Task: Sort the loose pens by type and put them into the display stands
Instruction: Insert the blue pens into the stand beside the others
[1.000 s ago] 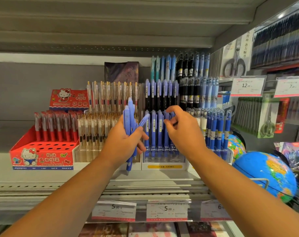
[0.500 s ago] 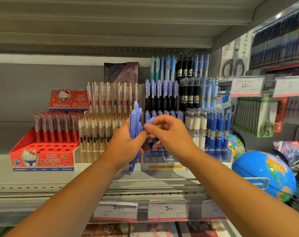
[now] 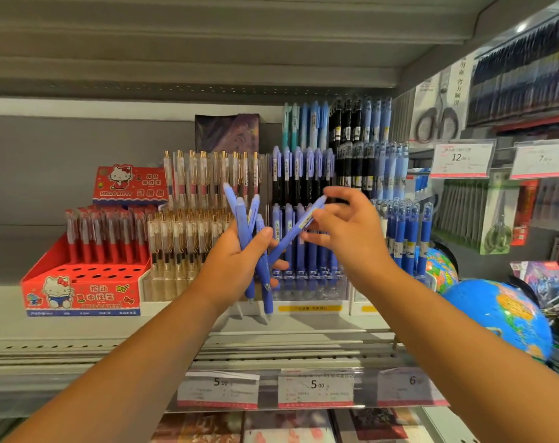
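Note:
My left hand [image 3: 236,266] grips a bunch of blue pens [image 3: 244,219], tips down, in front of the shelf. My right hand [image 3: 348,231] pinches one more blue pen [image 3: 299,227] near its upper end; that pen slants down-left, and its lower part is still by my left thumb. Behind both hands stands a clear tiered display stand [image 3: 307,295] with rows of the same blue pens. To its left is a clear stand of gold-clip pens [image 3: 188,238]. At far left, a red Hello Kitty stand [image 3: 80,292] has several bare holes in front.
A stand of blue-grip and black pens [image 3: 406,231] sits to the right. A globe [image 3: 495,318] stands at the lower right beside the shelf. Price tags [image 3: 315,386] line the shelf edge. Packaged scissors [image 3: 438,119] hang at the upper right.
My right hand left the display stand, came to the bunch in my left hand, pinched one pen and is pulling it up and to the right.

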